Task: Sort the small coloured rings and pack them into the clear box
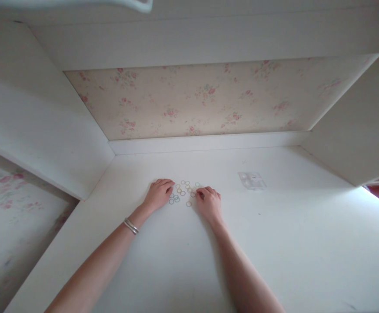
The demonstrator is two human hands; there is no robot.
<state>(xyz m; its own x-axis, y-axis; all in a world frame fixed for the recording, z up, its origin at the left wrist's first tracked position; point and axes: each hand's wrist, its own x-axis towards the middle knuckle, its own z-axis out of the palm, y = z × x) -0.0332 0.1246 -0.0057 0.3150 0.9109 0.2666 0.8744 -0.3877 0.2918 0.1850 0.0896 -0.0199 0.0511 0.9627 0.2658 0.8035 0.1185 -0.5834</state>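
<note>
Several small coloured rings (183,192) lie scattered on a white desk top (274,243), some yellow, some blue, some pale. My left hand (158,194) rests palm down at the left edge of the scatter, fingers curled, fingertips touching the rings near it. My right hand (209,201) sits at the right edge, fingers bent down onto the surface, pinching at a ring by its fingertips; whether it holds one is too small to tell. A silver bracelet (131,226) circles my left wrist.
A small clear plastic bag (252,180) lies flat on the desk to the right of the hands. White side panels (39,130) wall the desk in left and right, with floral wallpaper (202,100) behind.
</note>
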